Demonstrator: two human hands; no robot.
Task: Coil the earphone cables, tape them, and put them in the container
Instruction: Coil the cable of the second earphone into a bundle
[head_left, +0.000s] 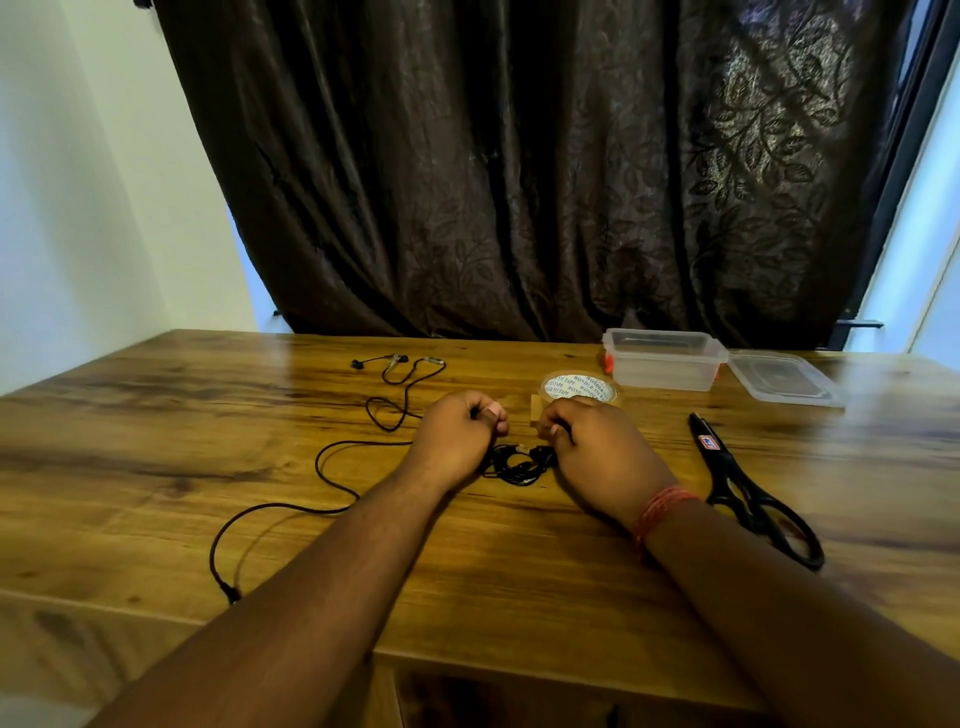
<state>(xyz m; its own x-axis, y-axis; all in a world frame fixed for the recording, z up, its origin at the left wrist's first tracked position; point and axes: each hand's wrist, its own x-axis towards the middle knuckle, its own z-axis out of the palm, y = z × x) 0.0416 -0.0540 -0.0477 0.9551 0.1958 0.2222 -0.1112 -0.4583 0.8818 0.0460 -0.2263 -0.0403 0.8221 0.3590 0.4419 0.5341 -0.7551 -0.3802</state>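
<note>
1. Head view: the left hand (460, 431) and right hand (597, 447) sit close together on the brown wooden table (156, 467), fingers curled.
2. Between them, in front of the roll of clear tape (577, 387), lies the small coiled bundle of black earphone cable (517, 462). Both hands appear to pinch something small above it; whether that is cable or a tape strip cannot be told.
3. A second black earphone cable (332, 457) lies uncoiled left of the tape roll.
4. The clear plastic container (665, 358) stands open just right of the tape roll; its clear lid (784, 376) lies further right, and the black-handled scissors (748, 488) lie right and nearer.
5. Step in hand, by judgement: securing the first coil.
6. Next move calls for keeping the loops pinched while tape is wrapped round them.
</note>
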